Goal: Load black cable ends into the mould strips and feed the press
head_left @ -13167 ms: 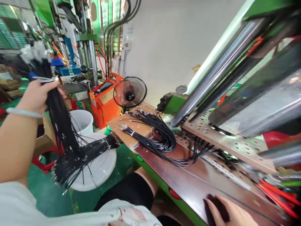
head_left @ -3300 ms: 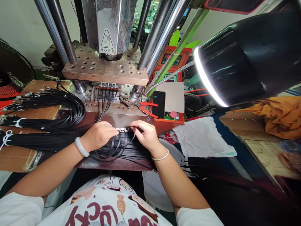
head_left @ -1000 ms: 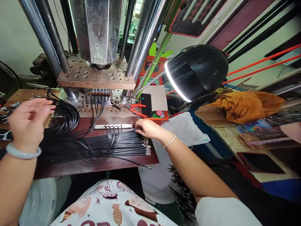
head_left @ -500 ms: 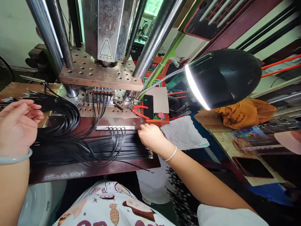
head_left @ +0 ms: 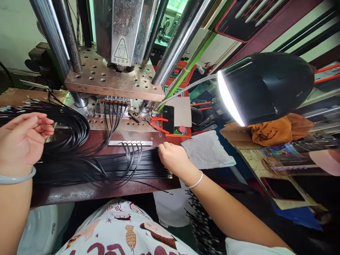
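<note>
My left hand (head_left: 25, 143) hovers palm up at the left, fingers loosely curled and apart, with nothing visible in them. It is close to a looped bundle of black cables (head_left: 83, 129). My right hand (head_left: 174, 157) is closed at the right end of a flat row of black cables (head_left: 106, 164); whatever its fingertips hold is hidden. Between the hands, a pale metal strip (head_left: 147, 143) has several cable ends set along it. Farther back, several cables run into a fixture (head_left: 98, 108) beneath the press plate (head_left: 114, 90).
Red-handled pliers (head_left: 159, 124) lie beside a phone (head_left: 168, 118) and a red button (head_left: 181, 129). A black lamp (head_left: 268, 90) overhangs the right side. A grey cloth (head_left: 209, 150) lies right of my hand. Steel columns (head_left: 183, 42) flank the press. More cables (head_left: 202, 219) hang below.
My left hand has shifted slightly to the right. The right hand stays closed at the cable ends, a little lower and farther right. The camera view has moved slightly.
</note>
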The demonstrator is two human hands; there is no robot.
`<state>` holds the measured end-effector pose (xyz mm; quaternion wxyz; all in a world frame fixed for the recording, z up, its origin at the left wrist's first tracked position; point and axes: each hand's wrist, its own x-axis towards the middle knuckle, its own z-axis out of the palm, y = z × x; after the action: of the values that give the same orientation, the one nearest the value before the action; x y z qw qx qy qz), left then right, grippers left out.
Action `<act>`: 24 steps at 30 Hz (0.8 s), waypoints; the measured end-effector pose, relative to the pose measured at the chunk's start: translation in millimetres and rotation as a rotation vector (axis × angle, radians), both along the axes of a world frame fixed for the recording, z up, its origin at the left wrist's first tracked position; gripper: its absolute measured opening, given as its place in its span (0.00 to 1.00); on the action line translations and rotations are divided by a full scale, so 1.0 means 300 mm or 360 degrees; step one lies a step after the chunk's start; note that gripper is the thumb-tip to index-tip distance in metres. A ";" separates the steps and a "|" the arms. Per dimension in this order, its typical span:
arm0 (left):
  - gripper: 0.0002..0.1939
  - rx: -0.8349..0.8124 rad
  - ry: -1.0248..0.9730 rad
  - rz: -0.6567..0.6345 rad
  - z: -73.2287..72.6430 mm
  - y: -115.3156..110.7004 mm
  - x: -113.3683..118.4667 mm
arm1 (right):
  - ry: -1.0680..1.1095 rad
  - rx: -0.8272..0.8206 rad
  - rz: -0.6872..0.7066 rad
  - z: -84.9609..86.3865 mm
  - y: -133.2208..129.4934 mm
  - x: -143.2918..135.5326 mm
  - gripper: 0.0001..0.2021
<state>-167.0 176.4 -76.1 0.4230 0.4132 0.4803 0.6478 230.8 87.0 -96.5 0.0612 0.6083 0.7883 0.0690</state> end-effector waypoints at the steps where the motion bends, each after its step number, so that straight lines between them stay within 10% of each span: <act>1: 0.08 0.0015 -0.0030 -0.0015 0.000 -0.002 0.002 | 0.0197 0.0077 -0.0032 -0.019 0.016 0.000 0.09; 7: 0.08 -0.0032 -0.0134 -0.0063 0.008 -0.012 0.014 | 0.1424 0.0218 0.0399 -0.099 0.133 -0.008 0.07; 18: 0.04 0.0196 -0.0057 -0.0198 0.030 -0.077 0.041 | 0.1150 0.0267 0.0628 -0.136 0.116 -0.007 0.09; 22: 0.17 0.0040 0.0825 -0.0844 0.046 -0.014 0.142 | 0.1308 0.0017 0.0499 -0.078 0.248 0.007 0.10; 24: 0.20 0.0059 0.1442 -0.0838 0.036 0.117 0.218 | 0.1163 0.0097 0.0248 -0.045 0.394 -0.045 0.11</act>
<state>-101.6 211.4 -65.1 0.3139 0.7660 0.4836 0.2843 217.4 205.2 -109.9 -0.2478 0.5326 0.7996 -0.1247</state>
